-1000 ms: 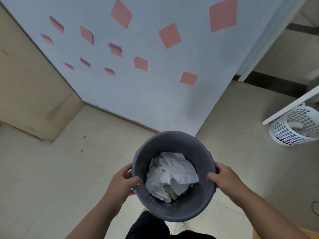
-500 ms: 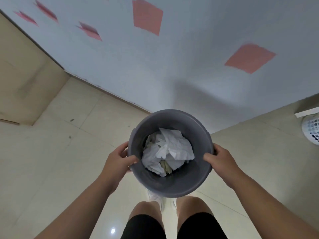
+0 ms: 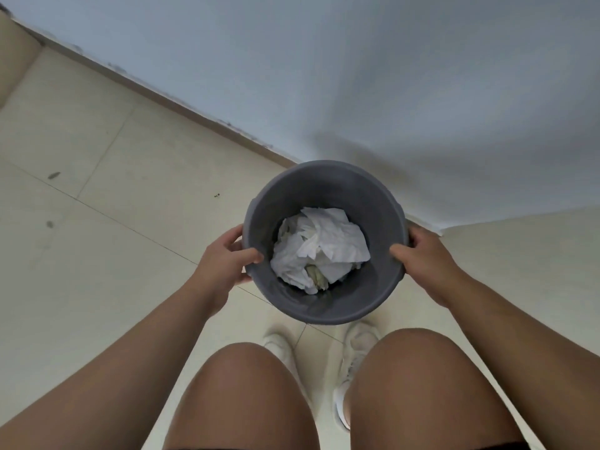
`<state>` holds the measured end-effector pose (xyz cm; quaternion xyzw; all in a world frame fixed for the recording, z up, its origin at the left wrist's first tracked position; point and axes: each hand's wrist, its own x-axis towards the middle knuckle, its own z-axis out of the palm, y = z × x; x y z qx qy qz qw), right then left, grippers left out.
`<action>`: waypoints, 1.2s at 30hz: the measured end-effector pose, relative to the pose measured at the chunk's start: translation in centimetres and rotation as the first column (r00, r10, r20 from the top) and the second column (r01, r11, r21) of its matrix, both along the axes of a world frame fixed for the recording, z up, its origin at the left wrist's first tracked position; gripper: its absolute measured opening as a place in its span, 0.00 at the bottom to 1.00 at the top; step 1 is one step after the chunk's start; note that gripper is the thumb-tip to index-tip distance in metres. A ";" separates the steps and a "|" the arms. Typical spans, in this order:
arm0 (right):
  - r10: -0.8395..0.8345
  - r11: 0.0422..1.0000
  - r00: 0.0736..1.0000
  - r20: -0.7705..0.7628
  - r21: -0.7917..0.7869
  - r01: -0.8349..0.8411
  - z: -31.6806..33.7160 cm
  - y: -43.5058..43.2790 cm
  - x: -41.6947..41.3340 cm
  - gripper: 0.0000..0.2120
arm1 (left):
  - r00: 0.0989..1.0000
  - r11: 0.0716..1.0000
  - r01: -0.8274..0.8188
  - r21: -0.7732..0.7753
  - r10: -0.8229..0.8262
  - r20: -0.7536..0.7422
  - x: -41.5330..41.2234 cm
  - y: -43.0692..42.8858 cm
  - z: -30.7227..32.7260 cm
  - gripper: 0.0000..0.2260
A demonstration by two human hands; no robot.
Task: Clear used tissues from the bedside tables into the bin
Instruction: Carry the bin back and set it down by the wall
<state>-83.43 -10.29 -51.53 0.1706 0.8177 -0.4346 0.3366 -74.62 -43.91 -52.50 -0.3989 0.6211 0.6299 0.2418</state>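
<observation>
Bin [image 3: 324, 306] lower — wall [image 3: 389, 76] just behind

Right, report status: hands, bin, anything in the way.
Left hand and right hand each grip the bin rim. Crumpled tissues inside. Bin close to the wall, floor around it open.

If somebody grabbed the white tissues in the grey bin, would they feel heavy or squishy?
Probably squishy and very light: the tissues are crumpled into loose folds, so they would likely flatten in a grip. They may come out one by one, since they look like separate sheets lying loose in the bin.
</observation>
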 end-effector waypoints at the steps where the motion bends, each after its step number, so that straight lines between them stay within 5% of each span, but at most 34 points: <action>1: -0.006 1.000 1.000 0.001 0.001 0.006 -0.9 0.2 -0.1 0.15 | 1.000 1.000 0.008 0.000 -0.008 0.001 -0.3 0.1 -0.9 0.25; 9: -0.017 1.000 1.000 0.021 0.003 0.017 -3.3 1.1 -0.9 0.13 | 0.999 0.999 0.042 0.015 -0.042 -0.007 -1.2 0.6 -2.3 0.29; 14: -0.087 0.994 0.988 0.127 -0.049 0.094 0.8 1.9 -0.4 0.18 | 1.000 0.998 0.022 -0.065 -0.023 -0.002 -0.2 1.3 3.0 0.34; 17: -0.137 0.990 0.977 0.162 0.033 0.134 6.9 2.4 0.8 0.22 | 0.996 0.992 0.030 -0.126 -0.040 -0.080 1.8 2.3 9.7 0.23; 20: -0.128 0.992 0.978 0.165 0.032 0.124 16.0 2.4 2.3 0.16 | 0.992 0.995 0.017 -0.103 -0.029 -0.121 4.5 3.0 18.9 0.14; 24: -0.004 0.999 0.987 0.161 0.042 -0.003 30.8 1.7 4.9 0.04 | 0.995 0.996 -0.003 -0.088 -0.007 -0.102 8.8 2.9 32.4 0.16; 29: 0.141 0.987 0.979 0.145 0.060 -0.151 45.9 0.6 8.2 0.05 | 0.997 0.996 -0.019 -0.089 0.012 -0.073 14.8 1.5 46.4 0.17; 32: 0.205 0.974 0.965 0.165 0.064 -0.218 50.1 0.1 10.1 0.06 | 0.996 0.992 -0.087 -0.090 0.086 -0.008 19.6 0.6 50.7 0.18; 36: 0.358 0.920 0.903 0.237 0.077 -0.384 50.5 0.0 11.8 0.08 | 0.923 0.919 -0.376 -0.121 0.382 0.036 25.7 0.8 52.4 0.18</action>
